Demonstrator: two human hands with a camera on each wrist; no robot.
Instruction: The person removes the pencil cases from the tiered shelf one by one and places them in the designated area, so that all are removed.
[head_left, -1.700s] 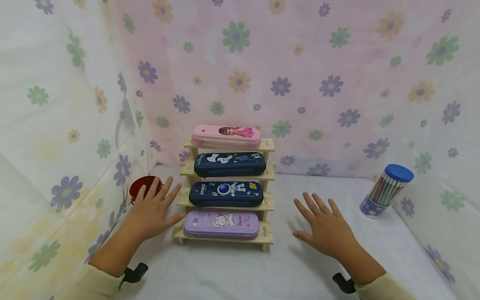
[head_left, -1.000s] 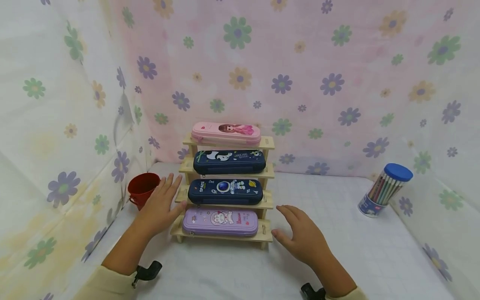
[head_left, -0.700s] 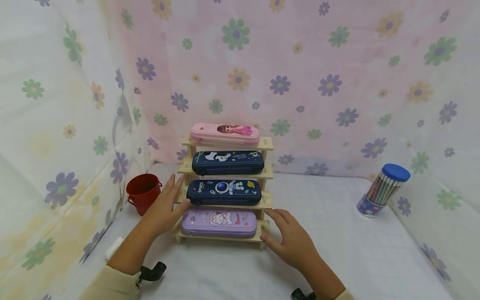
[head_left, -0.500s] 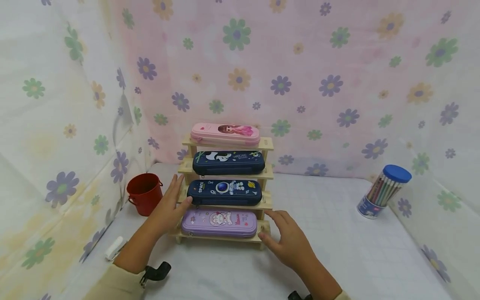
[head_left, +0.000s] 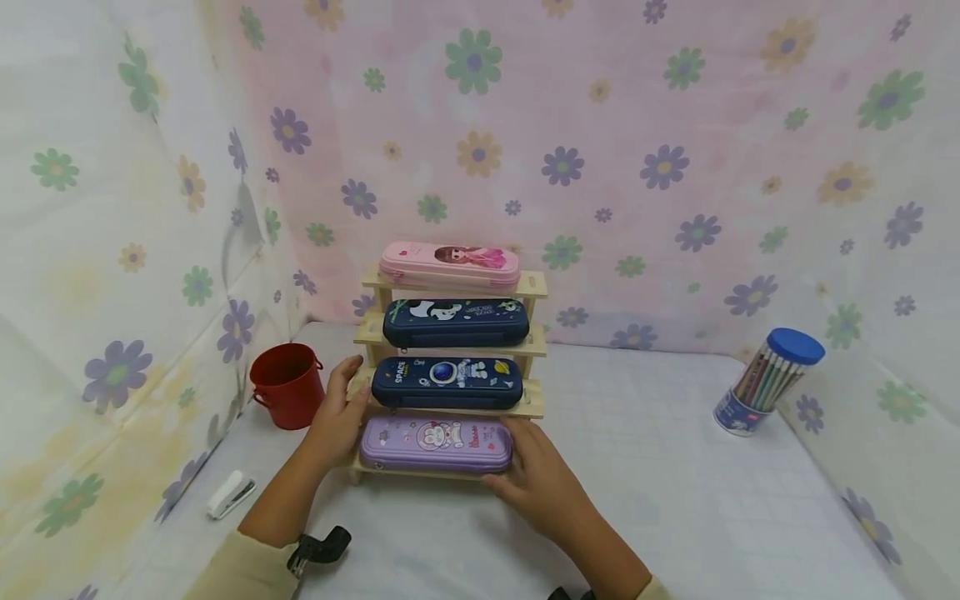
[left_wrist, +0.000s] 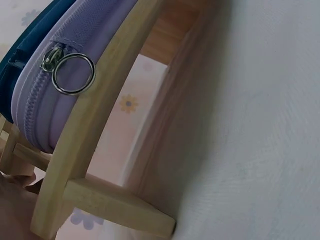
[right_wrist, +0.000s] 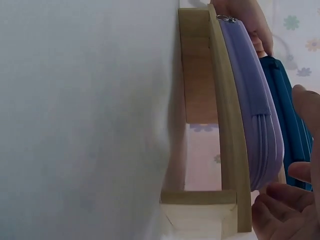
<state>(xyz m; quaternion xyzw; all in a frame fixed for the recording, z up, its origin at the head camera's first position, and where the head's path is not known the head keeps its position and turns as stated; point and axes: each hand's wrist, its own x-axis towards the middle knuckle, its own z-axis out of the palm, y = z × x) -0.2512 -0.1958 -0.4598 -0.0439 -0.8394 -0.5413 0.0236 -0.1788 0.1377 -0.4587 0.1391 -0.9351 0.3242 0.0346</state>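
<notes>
A stepped wooden rack bears a pencil case on each tier: a purple pencil case lowest, a navy space pencil case, a navy panda pencil case, and a pink pencil case on top. My left hand grips the rack's left side near the second tier, its thumb close to the space case's end. At the purple case's right end is my right hand, fingers bent behind it and thumb in front. The right wrist view shows that thumb apart from the purple case.
A red bucket stands left of the rack, beside the floral cloth wall. A white stapler lies near my left forearm. To the far right stands a blue-lidded tub of pencils. White cloth covers the table.
Both hands have moved inward to the rack. The left hand's straight fingers have bent at its side; the right hand has come round the purple case's end. The stapler has come into view.
</notes>
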